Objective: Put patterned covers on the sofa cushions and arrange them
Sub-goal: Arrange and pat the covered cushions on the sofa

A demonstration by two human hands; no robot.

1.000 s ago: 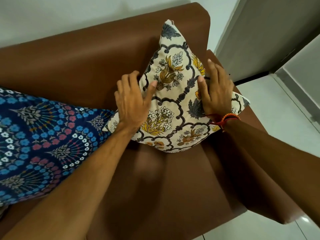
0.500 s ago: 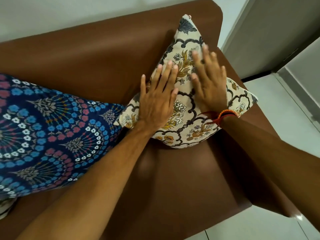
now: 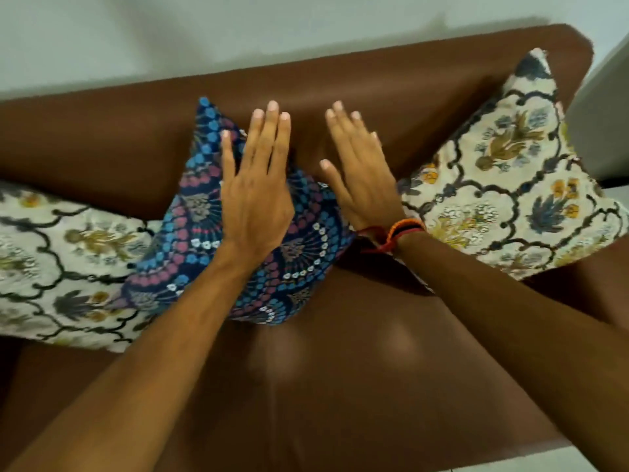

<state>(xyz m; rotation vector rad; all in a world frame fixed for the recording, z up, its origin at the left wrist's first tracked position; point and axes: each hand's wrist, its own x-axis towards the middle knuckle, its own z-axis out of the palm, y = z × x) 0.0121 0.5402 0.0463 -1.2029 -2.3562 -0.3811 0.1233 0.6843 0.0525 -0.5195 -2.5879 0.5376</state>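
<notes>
Shifting from the cream cushion point(image 3: 510, 185), now propped at the sofa point(image 3: 340, 386) end, I reach both flat, released hands to the blue cushion point(image 3: 238, 233): left hand point(image 3: 255, 195) over it, right hand point(image 3: 364, 178) beside. Arranging nears completion.

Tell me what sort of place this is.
Probably a home living room: a brown sofa against a plain wall, with patterned cushions, one blue and two cream floral.

Left hand point(image 3: 255, 195) and right hand point(image 3: 362, 178) flat, fingers extended.
</notes>
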